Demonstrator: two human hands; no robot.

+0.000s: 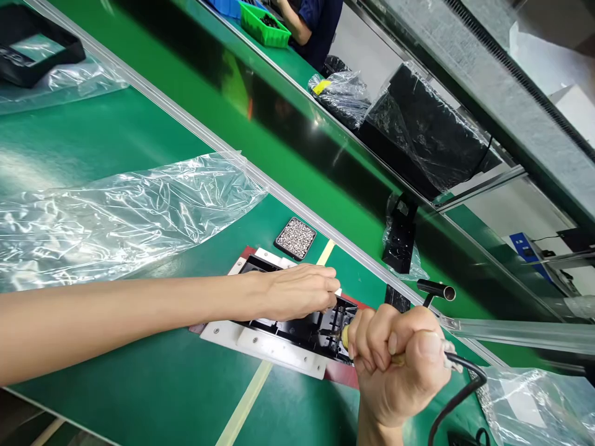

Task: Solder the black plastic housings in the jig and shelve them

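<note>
My left hand reaches in from the left over a black plastic part, its fingers curled together near the part's far edge. The fingertips are hidden, so I cannot tell what they pinch. In my right fist is a corded soldering iron; a yellow collar and a slim metal tip show at its front. That tip points left into the right end of the black part. The part lies in a white fixture on a dark red base. A black cable trails from the iron's back.
A small tray of metallic bits stands behind the fixture. Clear plastic film and a black frame lie left. A metal rail crosses the bench. Beyond are a T-shaped tube, a green bin and another person.
</note>
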